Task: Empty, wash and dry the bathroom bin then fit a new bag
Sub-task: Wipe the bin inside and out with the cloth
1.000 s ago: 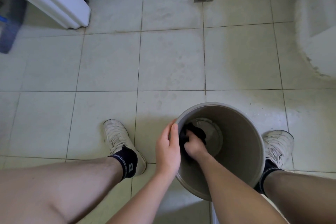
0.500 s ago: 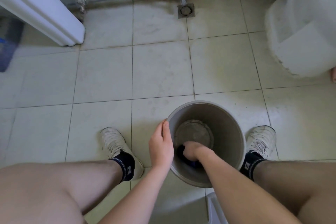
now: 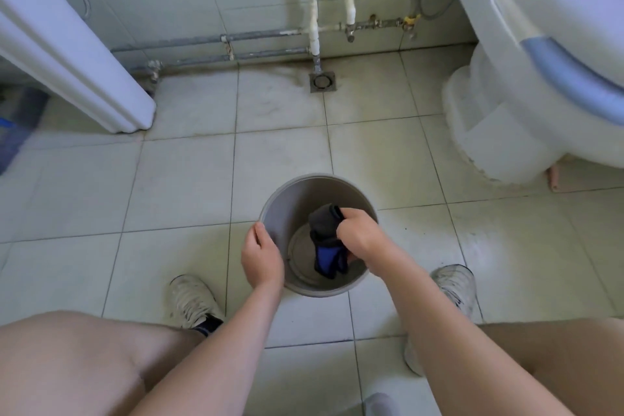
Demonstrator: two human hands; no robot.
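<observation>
I have the bin [image 3: 270,216] standing upright on the floor [image 3: 189,186] between my feet, its mouth toward me. It holds no rubbish and no bag that I can see, so I judge the emptying done and the wiping or drying of the inside in hand.

My right hand [image 3: 359,235] is over the bin's mouth, its fingers [image 3: 347,213] curled tight round a dark cloth [image 3: 326,240] with a blue patch, which hangs from them down toward the bin's bottom. My left hand [image 3: 261,258] clasps the rim on the side away from the cloth, thumb along the edge, the other fingers wrapped down the outer wall, steadying it.

The next move, as I read it, calls for the left hand to keep its hold while the right either runs the cloth round the wall again or lifts it clear; after that a new bag is wanted, and I see none.

I cannot tell whether the inside is wet or dry, nor whether the cloth's end touches the bottom. The left fingertips are hidden behind the wall, and the cloth and hand cover part of the bottom. Beyond my fingers a floor drain [image 3: 322,81] sits below the pipes [image 3: 314,10]; a toilet [image 3: 526,78] is cut off at the right edge.
</observation>
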